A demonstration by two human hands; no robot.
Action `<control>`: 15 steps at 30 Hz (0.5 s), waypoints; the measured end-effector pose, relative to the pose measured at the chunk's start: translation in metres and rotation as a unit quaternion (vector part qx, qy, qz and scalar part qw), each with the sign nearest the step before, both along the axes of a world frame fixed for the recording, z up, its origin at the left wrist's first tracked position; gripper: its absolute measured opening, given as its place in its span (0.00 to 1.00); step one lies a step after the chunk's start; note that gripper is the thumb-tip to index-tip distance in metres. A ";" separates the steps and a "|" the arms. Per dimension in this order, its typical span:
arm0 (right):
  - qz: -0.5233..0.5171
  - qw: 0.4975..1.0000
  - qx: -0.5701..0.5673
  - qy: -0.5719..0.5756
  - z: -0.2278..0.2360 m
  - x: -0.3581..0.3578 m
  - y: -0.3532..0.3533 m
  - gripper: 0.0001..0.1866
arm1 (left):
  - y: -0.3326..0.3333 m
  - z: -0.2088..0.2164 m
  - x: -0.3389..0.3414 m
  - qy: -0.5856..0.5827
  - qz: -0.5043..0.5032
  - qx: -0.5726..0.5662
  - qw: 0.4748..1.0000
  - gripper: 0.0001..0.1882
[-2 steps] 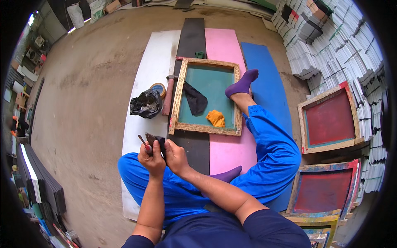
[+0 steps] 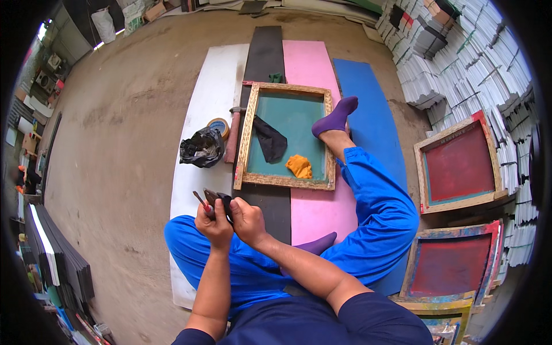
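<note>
- Screwdriver (image 2: 204,204), or something a lot like one with a reddish handle, is up in my left hand (image 2: 216,225), tip pointing forward and away from me.
- Same hand has a dark flat tool (image 2: 210,196) right beside it. Too small to tell exactly what that is, sorry.
- My right hand (image 2: 248,221) is closed up next to the left, thumb up, with a bit of dark stuff (image 2: 226,201) pinched between the two. Could be cloth, can't really tell.
- Both hands are above my lap, just short of a wooden frame (image 2: 248,138) with green mesh, lying flat.
- On that mesh: a black cloth (image 2: 271,141) toward the left and a scrunched orange rag (image 2: 299,167) near my end.
- Left of the frame there's a hammer (image 2: 232,141), then a tape roll (image 2: 218,124) and a crumpled black plastic bag (image 2: 202,148) just beside each other.
- Under it all are long white (image 2: 201,103), black (image 2: 265,52), pink (image 2: 307,63) and blue (image 2: 368,109) sheets on the floor (image 2: 115,144).
- My purple sock (image 2: 338,115) is at the frame's right edge.
</note>
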State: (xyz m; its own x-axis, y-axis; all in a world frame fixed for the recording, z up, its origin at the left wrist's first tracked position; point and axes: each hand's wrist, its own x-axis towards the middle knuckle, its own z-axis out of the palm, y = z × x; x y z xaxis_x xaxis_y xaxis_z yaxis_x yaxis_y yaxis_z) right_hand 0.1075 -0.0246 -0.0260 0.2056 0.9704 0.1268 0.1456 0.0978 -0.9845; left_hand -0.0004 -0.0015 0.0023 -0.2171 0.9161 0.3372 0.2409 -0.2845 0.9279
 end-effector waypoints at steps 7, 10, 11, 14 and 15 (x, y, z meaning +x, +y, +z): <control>0.038 0.965 0.158 -0.205 -0.013 0.052 0.004 0.18 | 0.038 0.005 0.032 -0.249 0.143 -0.023 0.958 0.13; 0.078 0.936 0.189 -0.286 -0.015 0.078 0.018 0.13 | 0.060 0.024 0.012 -0.250 0.120 -0.037 0.960 0.12; 0.082 0.929 0.202 -0.300 -0.011 0.084 0.038 0.12 | 0.066 0.026 0.004 -0.258 0.094 -0.031 0.961 0.12; 0.070 0.909 0.207 -0.355 0.009 0.106 0.098 0.13 | 0.057 0.017 0.007 -0.221 0.066 -0.058 0.971 0.09; 0.044 0.906 0.197 -0.372 0.023 0.111 0.119 0.15 | 0.053 0.016 0.010 -0.216 0.059 -0.065 0.973 0.09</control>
State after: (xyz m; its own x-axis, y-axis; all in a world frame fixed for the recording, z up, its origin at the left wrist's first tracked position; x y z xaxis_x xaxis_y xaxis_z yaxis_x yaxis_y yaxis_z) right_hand 0.2187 0.0941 -0.0033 -0.1558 0.8280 0.5386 0.7286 0.4645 -0.5034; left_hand 0.0095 0.0513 0.0182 -0.4186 0.9050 0.0752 -0.1547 -0.1527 0.9761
